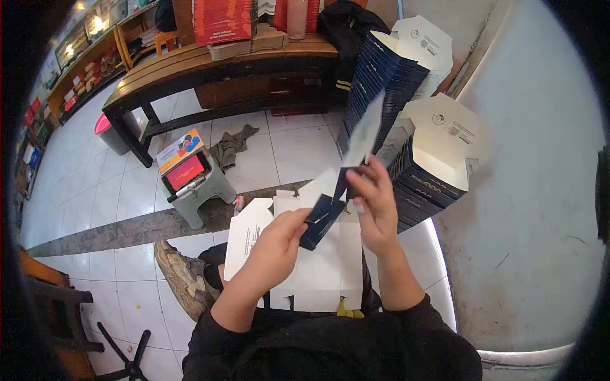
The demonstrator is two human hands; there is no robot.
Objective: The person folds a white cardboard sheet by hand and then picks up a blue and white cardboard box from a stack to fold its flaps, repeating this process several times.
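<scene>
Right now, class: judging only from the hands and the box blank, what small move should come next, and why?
Probably press the raised flap down along its crease. The right hand holds it upright, the left hand pinches the navy panel, and the box blank below lies mostly flat.

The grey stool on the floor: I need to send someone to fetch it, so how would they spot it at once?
Start at the long dark wooden bench across the tiled floor. Just in front of it, beside a crumpled grey rag, stands the small grey stool. It alone carries a red-faced flat box and a colourful card on top.
</scene>
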